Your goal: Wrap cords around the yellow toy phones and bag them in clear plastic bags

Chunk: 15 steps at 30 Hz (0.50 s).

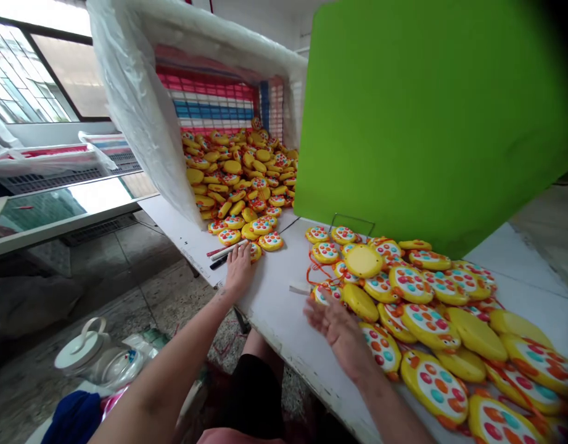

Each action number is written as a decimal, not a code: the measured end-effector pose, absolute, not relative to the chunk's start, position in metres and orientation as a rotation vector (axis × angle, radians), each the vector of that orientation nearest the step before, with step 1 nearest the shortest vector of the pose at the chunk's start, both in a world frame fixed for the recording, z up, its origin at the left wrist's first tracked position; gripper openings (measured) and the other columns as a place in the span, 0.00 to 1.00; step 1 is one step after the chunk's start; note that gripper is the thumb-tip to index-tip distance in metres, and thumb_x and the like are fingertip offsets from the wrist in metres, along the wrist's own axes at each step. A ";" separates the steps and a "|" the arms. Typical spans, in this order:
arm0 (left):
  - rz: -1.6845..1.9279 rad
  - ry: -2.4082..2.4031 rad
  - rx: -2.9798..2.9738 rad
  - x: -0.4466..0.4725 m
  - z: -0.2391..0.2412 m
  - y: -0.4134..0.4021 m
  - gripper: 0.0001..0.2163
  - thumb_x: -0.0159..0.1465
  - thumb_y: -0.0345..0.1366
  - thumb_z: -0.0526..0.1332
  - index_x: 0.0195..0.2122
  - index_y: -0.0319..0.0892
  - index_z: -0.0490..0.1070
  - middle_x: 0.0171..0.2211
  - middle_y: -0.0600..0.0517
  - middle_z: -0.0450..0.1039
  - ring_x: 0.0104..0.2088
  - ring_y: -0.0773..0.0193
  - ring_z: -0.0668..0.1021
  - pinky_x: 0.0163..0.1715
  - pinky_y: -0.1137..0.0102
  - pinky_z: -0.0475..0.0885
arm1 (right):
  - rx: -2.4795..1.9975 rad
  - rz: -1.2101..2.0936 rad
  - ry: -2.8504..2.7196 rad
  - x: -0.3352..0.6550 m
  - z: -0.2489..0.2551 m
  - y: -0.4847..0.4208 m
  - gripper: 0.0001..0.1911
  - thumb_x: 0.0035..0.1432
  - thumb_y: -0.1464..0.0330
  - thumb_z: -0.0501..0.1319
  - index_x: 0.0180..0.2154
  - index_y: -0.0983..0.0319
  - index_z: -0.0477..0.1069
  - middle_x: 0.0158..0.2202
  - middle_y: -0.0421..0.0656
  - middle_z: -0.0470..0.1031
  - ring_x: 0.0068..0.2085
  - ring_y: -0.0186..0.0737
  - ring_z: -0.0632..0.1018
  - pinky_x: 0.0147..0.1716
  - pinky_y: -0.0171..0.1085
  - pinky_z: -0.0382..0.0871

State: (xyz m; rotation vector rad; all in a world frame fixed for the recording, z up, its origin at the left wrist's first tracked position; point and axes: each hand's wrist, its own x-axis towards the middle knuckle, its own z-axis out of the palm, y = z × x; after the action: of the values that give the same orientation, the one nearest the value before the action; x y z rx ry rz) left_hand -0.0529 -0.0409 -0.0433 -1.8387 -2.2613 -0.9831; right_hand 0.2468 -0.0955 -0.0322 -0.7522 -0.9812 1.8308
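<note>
One view is recorded, taken from the head of the person and directed forward and down. The desk [274, 302] is seen from above, its near edge crossing obliquely below the frame's middle. The left hand [240, 269] and right hand [338, 330] are imaged at close range near the centre; both forearms are cut by the bottom edge. Distant background, including a window [27, 74], is taken in at upper left. The upper right corner is darkened.

White-lidded jug [78, 353] — blue cloth [75, 418] nearby
</note>
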 end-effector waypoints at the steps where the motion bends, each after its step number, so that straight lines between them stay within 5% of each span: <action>1: -1.005 -2.251 -1.855 -0.057 -0.045 -0.038 0.23 0.60 0.28 0.57 0.58 0.36 0.62 0.60 0.38 0.62 0.64 0.44 0.58 0.62 0.49 0.54 | -0.789 1.845 -1.105 0.242 -0.039 -0.101 0.28 0.56 0.56 0.64 0.57 0.55 0.65 0.49 0.50 0.77 0.47 0.48 0.79 0.53 0.55 0.67; 4: -1.099 -2.224 -1.866 -0.059 -0.043 -0.039 0.21 0.62 0.25 0.52 0.57 0.37 0.63 0.59 0.39 0.63 0.62 0.51 0.63 0.61 0.55 0.58 | -0.810 1.791 -1.411 0.235 -0.050 -0.113 0.25 0.58 0.58 0.63 0.56 0.58 0.66 0.46 0.49 0.77 0.46 0.47 0.79 0.52 0.52 0.69; 7: -1.232 -2.213 -1.797 -0.043 -0.033 -0.058 0.20 0.67 0.28 0.47 0.60 0.37 0.58 0.59 0.39 0.63 0.59 0.55 0.67 0.58 0.58 0.64 | -0.844 1.598 -1.625 0.237 -0.052 -0.117 0.26 0.60 0.58 0.60 0.59 0.56 0.63 0.53 0.50 0.73 0.52 0.48 0.75 0.54 0.51 0.68; 11: -1.822 -2.186 -1.721 0.014 -0.026 -0.112 0.19 0.70 0.40 0.48 0.60 0.42 0.57 0.57 0.43 0.65 0.54 0.56 0.72 0.51 0.61 0.71 | -0.869 1.140 -1.946 0.239 -0.048 -0.120 0.37 0.58 0.61 0.62 0.65 0.50 0.50 0.67 0.45 0.53 0.65 0.52 0.59 0.63 0.56 0.54; 15: -2.213 -2.294 -1.974 0.082 -0.032 -0.169 0.21 0.70 0.44 0.50 0.63 0.47 0.54 0.54 0.44 0.67 0.46 0.58 0.76 0.42 0.64 0.75 | -0.811 1.006 -1.989 0.237 -0.045 -0.124 0.44 0.55 0.63 0.65 0.67 0.49 0.45 0.70 0.40 0.42 0.69 0.50 0.48 0.66 0.54 0.47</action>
State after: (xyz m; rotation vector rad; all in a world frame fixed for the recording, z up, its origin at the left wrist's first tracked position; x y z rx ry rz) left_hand 0.0825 -0.1694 -0.0319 -1.9741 -2.2944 -2.2133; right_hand 0.2365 -0.1239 -0.0447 -0.8112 -1.9894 1.0064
